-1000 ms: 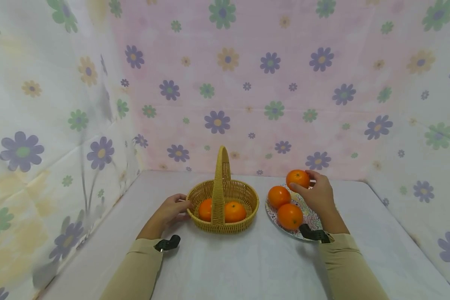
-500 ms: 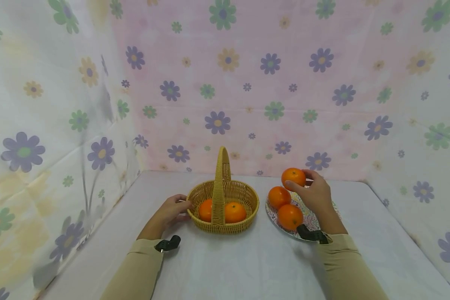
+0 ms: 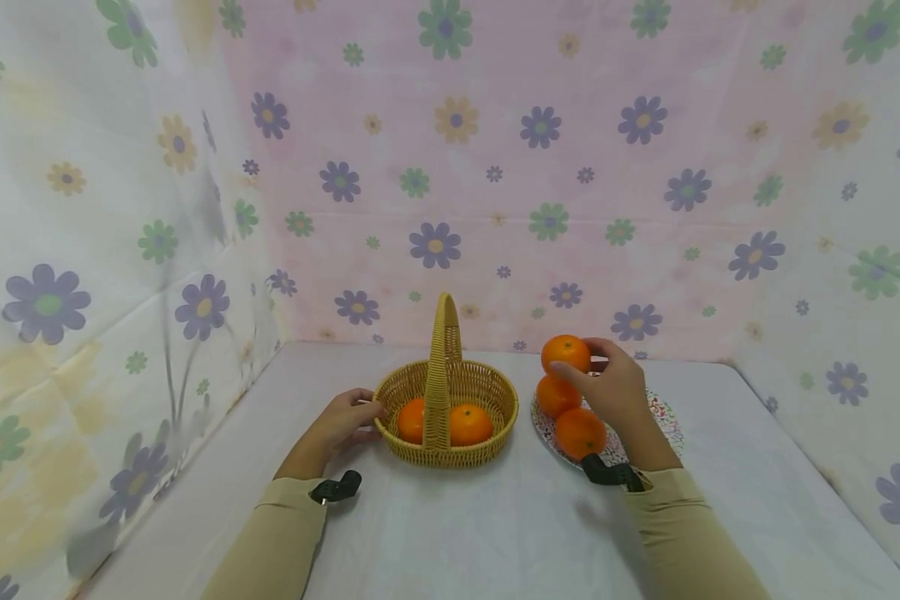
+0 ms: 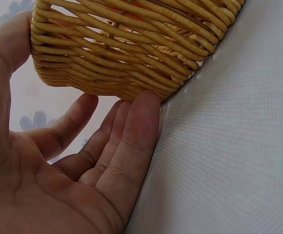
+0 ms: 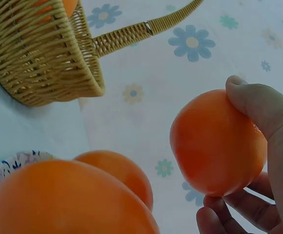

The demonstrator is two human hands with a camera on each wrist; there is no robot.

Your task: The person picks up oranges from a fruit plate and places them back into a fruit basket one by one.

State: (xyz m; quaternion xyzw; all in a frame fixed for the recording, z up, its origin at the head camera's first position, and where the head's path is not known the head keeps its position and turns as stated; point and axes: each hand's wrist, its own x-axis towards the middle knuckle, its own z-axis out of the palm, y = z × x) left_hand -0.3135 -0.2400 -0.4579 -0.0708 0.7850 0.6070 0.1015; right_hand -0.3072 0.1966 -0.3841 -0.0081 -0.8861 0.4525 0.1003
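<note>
In the head view my left hand (image 3: 345, 417) is at the left rim of a yellow wicker basket (image 3: 487, 454) with a tall handle. Its thumb meets the rim and its fingertips lie against the woven wall, as the left wrist view shows. Two oranges (image 3: 470, 425) sit inside the basket, one partly behind the handle. My right hand (image 3: 617, 392) grips another orange (image 5: 217, 144) between thumb and fingers, raised above the far left part of a patterned plate (image 3: 667, 421). Two more oranges (image 3: 581, 433) rest on that plate, the farther one overlapped by the held one.
A white cloth (image 3: 450, 533) covers the table. Flower-printed fabric (image 3: 495, 200) hangs at the back and on both sides. The basket handle (image 3: 442, 333) stands upright across the basket's middle. A strip of tabletop separates basket and plate.
My right hand has moved left with its orange, from over the plate's far side to above the farther orange. The left hand and basket have stayed in place.
</note>
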